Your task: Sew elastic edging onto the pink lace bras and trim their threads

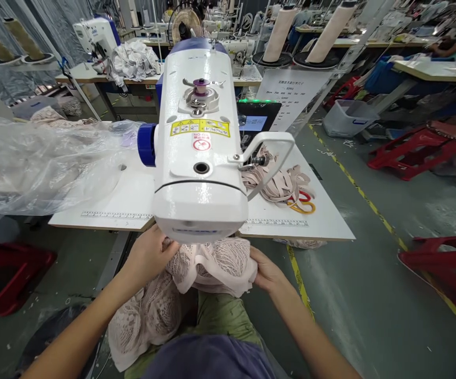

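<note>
In front of the white sewing machine (200, 200), a pale pink lace bra (215, 266) is stretched between my two hands, its upper edge beneath the machine head. My left hand (149, 252) is closed on the bra's left side, thumb on top, with its fingertips partly hidden by the machine. At the right end, my right hand (266, 271) grips the cup's outer edge; most of its fingers are behind the fabric. More lace bra pieces (149, 316) hang down over my lap at the left. The needle area is out of sight under the head.
On the white table (330, 226) lie beige straps (279, 181) and scissors with red and orange handles (302, 205). Clear plastic bags (54, 163) cover the left side. Red stools (444, 268) stand on both sides. Thread cones (281, 34) rise behind.
</note>
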`<action>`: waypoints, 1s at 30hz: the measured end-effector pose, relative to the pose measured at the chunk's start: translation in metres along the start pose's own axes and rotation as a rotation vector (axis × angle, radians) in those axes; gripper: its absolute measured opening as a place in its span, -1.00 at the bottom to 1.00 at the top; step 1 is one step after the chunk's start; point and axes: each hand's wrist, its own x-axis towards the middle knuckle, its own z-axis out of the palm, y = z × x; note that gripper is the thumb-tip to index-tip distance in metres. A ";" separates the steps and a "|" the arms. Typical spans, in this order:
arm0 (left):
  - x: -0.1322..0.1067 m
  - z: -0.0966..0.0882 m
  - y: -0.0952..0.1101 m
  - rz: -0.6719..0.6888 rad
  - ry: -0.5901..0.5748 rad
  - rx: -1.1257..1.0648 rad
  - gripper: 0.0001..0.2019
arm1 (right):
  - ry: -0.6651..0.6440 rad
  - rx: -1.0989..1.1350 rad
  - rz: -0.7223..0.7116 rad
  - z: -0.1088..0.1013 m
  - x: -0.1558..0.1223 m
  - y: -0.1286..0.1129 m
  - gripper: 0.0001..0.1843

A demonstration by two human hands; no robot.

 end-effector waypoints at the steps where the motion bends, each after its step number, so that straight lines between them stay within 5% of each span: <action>1: -0.007 -0.001 0.005 0.001 0.036 0.048 -0.82 | 0.035 -0.020 -0.031 0.001 -0.006 -0.009 -0.53; 4: -0.034 0.003 0.032 0.174 0.229 0.055 -0.93 | 0.022 -0.180 -0.114 0.019 -0.027 -0.032 -0.61; 7: -0.056 0.015 0.062 0.466 0.315 -0.051 -0.74 | -0.253 -0.498 -0.180 0.059 -0.051 -0.048 -0.77; 9: -0.060 0.023 0.071 0.536 0.242 -0.056 -0.60 | -0.479 -0.615 -0.191 0.086 -0.061 -0.055 -0.81; 12: -0.055 0.030 0.060 0.375 -0.007 -0.088 -0.76 | -0.578 -0.615 -0.198 0.109 -0.062 -0.059 -0.76; 15: -0.044 0.030 0.036 0.070 -0.167 -0.227 -0.62 | -0.416 -0.702 -0.260 0.110 -0.046 -0.058 -0.74; 18: -0.032 0.028 0.019 -0.147 -0.086 -0.357 -0.66 | -0.197 -0.901 -0.325 0.104 -0.023 -0.054 -0.65; 21: -0.020 0.032 0.014 -0.230 0.067 -0.381 -0.78 | -0.128 -0.928 -0.283 0.101 -0.006 -0.052 -0.51; 30: 0.000 0.045 -0.003 -0.165 0.221 -0.372 -0.86 | -0.137 -0.894 -0.267 0.097 0.011 -0.056 -0.57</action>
